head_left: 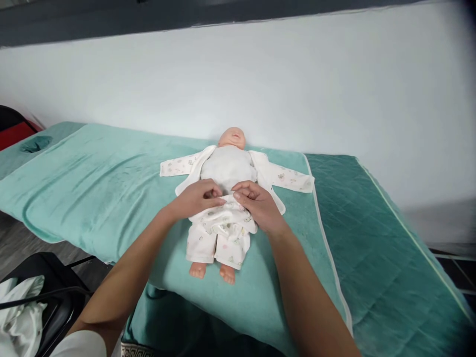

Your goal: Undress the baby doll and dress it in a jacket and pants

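A baby doll (232, 138) lies on its back with its feet toward me. Its white printed jacket (292, 178) is spread open, the sleeves stretched out to both sides over a plain white torso (230, 166). Printed trousers (201, 243) cover the legs down to the ankles, and bunched printed cloth lies at the waist. My left hand (199, 198) pinches the bunched cloth at the waist on the left. Across from it, my right hand (258, 203) pinches the cloth's upper edge with thumb and fingers. Which garment this bunched cloth belongs to, I cannot tell.
The doll rests on a light green sheet (92, 173) over a massage bed with a face hole (36, 144). A darker quilted cover (357, 238) shows at right. White wall stands behind. A black chair (59, 282) with white cloth (26, 317) is at lower left.
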Demonstrator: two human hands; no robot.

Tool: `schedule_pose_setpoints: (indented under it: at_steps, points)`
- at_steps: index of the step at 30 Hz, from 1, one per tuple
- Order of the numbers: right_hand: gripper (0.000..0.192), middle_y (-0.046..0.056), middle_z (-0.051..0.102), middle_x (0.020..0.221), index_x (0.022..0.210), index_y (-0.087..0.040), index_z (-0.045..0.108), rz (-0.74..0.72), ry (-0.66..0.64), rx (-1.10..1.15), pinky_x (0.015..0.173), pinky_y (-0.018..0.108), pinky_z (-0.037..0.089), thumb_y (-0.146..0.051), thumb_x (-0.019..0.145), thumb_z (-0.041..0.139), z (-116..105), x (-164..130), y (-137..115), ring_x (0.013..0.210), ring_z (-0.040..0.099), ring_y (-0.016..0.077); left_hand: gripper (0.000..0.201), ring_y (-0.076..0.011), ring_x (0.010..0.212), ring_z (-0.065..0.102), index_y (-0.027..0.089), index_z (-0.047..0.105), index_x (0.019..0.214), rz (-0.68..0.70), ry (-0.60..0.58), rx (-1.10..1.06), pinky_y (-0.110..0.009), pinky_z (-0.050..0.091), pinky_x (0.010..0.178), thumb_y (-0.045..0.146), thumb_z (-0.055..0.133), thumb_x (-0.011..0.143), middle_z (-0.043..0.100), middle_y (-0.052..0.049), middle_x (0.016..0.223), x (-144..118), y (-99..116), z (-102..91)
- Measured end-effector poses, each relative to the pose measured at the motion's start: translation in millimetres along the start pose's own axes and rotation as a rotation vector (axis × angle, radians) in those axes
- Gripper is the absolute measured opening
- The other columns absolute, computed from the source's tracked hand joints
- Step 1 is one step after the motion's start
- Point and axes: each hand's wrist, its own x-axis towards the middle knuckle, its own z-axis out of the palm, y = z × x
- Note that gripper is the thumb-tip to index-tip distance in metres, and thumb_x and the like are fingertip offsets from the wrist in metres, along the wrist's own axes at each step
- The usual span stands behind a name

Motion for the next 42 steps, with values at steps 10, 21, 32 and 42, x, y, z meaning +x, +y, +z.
schedule_pose_setpoints:
  at_steps: [10, 21, 32, 42]
  points:
    - [0.035, -0.007, 0.040, 0.055, 0.088, -0.024, 0.061, 0.054, 0.193, 0.003, 0.047, 0.026, 0.021, -0.058, 0.081, 0.068, -12, 6, 11, 0.047, 0.028, 0.0100, 0.024, -0.0119, 0.066, 0.043, 0.019, 0.055, 0.081, -0.082, 0.245, -0.162, -0.025, 0.034, 0.061, 0.042, 0.061, 0.088, 0.050, 0.003, 0.071, 14, -26, 0.9]
    - [0.031, -0.006, 0.047, 0.061, 0.087, -0.025, 0.060, 0.067, 0.425, 0.228, 0.053, 0.026, 0.033, -0.042, 0.069, 0.079, -27, 23, 27, 0.054, 0.040, 0.0113, 0.021, -0.0132, 0.073, 0.045, 0.021, 0.050, 0.080, -0.145, 0.621, -0.181, -0.025, 0.036, 0.071, 0.038, 0.059, 0.087, 0.049, 0.004, 0.074, 57, -95, 4.4]
    - [0.023, -0.004, 0.056, 0.075, 0.097, -0.027, 0.056, -0.277, 0.604, -0.168, 0.061, 0.029, 0.043, -0.038, 0.082, 0.070, -23, 47, 42, 0.064, 0.052, 0.0144, 0.014, -0.0203, 0.075, 0.054, 0.025, 0.050, 0.090, -0.291, 0.495, 0.112, -0.030, 0.038, 0.071, 0.038, 0.051, 0.093, 0.060, 0.000, 0.075, 53, -110, 13.2]
    - [0.017, -0.001, 0.061, 0.077, 0.088, -0.025, 0.059, -0.155, 0.566, -0.368, 0.068, 0.031, 0.045, -0.038, 0.082, 0.067, -35, 63, 34, 0.072, 0.056, 0.0164, 0.014, -0.0269, 0.093, 0.063, 0.023, 0.061, 0.100, -0.297, 0.489, 0.092, -0.035, 0.042, 0.083, 0.019, 0.052, 0.090, 0.071, -0.009, 0.097, 53, -112, 14.9]
